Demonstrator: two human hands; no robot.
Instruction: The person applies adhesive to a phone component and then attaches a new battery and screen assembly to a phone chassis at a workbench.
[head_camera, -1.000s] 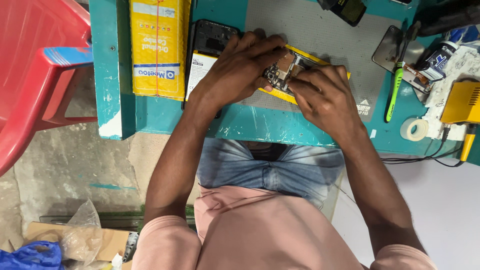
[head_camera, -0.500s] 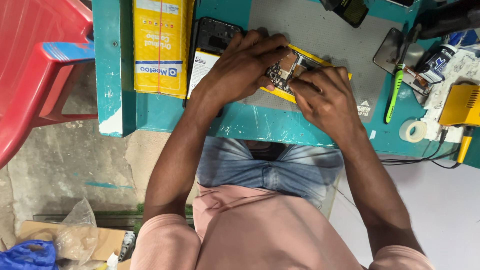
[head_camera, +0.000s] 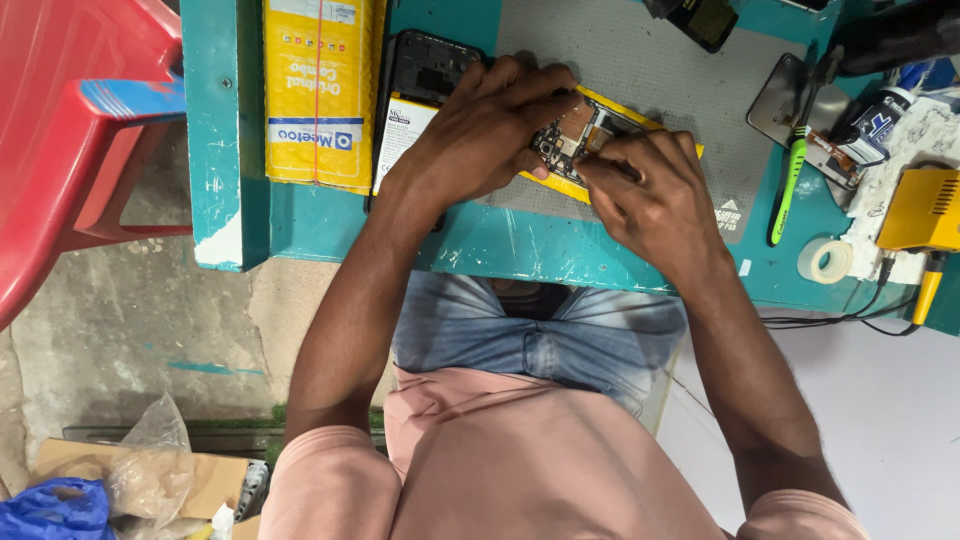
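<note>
An opened phone (head_camera: 575, 135) with its circuit boards bare lies on a grey work mat (head_camera: 620, 50) on the teal table (head_camera: 520, 245), inside a yellow frame. My left hand (head_camera: 490, 130) presses down on its left end, fingers curled over the boards. My right hand (head_camera: 650, 190) sits at its right end, fingertips pinched on the phone's inner parts; whether a small tool is between them is hidden. A second phone body (head_camera: 425, 65), black with its back off, lies under my left wrist.
A yellow box (head_camera: 320, 90) lies at the table's left. A green-handled tool (head_camera: 785, 195), a tape roll (head_camera: 825, 260), a yellow device (head_camera: 925, 210) with cables and a small bottle (head_camera: 880, 120) crowd the right. A red plastic chair (head_camera: 70, 130) stands left.
Both hands stay on the opened phone; my right fingers have shifted slightly over its boards. The camera view has drifted a little.
</note>
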